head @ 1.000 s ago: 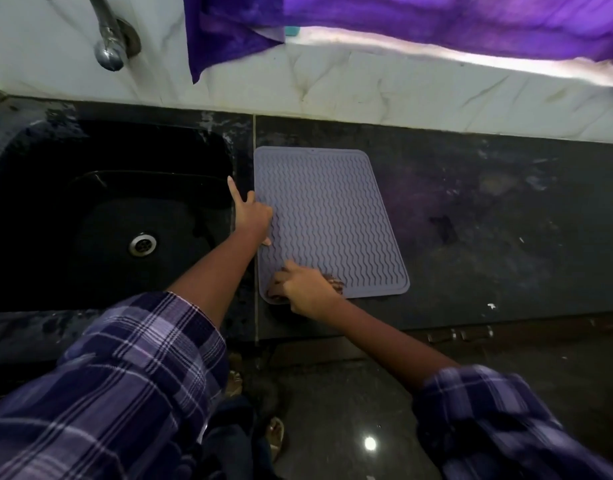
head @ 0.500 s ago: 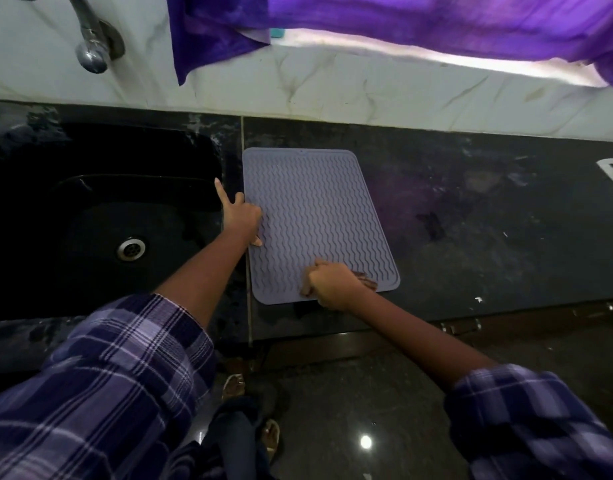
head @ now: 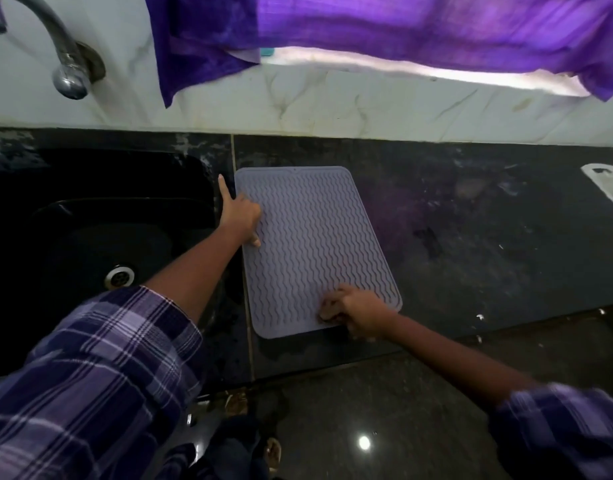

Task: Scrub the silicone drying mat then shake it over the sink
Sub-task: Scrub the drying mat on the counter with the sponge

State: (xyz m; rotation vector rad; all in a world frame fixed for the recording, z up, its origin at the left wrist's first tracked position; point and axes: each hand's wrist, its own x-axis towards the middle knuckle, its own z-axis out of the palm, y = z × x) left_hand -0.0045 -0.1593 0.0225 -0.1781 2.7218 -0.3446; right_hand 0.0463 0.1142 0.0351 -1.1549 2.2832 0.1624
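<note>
Silicone drying mat lies flat on your dark countertop at the centre of the frame, its left edge just beside the sink, its far edge near the wall. Compared with half a second ago, your right hand has slid a little leftward along the mat's near edge, and it now covers the lower middle of that edge rather than sitting closer to the lower right corner. Your left hand has stayed on the mat's left edge, and the mat itself has not shifted on the counter.

Your left hand's index finger points straight toward the wall, the thumb presses down on the mat, and the other fingers are curled under. Your right hand's fingers are curled down around something brownish held against the mat; it is too blurred to tell what it is.

The mat is a pale lavender-grey rectangle with rounded corners, covered in fine wavy ridges running lengthwise. The countertop is dark stone, mottled and smeared. The sink at the left of the frame is black with a round metal drain. A curved metal tap stands at the upper left against a white marbled wall, and purple cloth hangs across the top.
</note>
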